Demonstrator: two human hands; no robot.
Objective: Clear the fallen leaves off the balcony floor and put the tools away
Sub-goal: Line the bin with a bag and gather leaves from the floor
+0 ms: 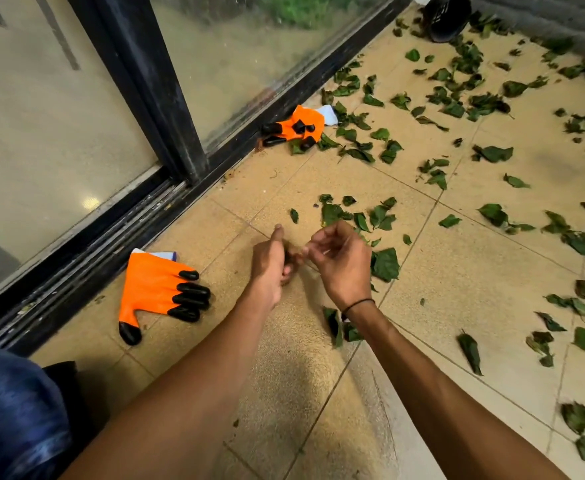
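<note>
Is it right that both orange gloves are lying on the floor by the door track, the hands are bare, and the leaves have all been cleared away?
Not quite. The head view shows both orange gloves, the near glove and the far glove, on the floor by the door track, and the left hand and right hand bare. But the leaves are not cleared; they lie scattered across the tiles.

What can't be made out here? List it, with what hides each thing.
Head view only:
- What, if anything, the left hand and right hand hold between them: the fingers cover it, and it is blurred.
- The dark object at the top: cut off by the frame edge.
- The far orange glove: crumpled, leaves over its fingertips.
- Leaves at the right: cut off by the edge.
</note>
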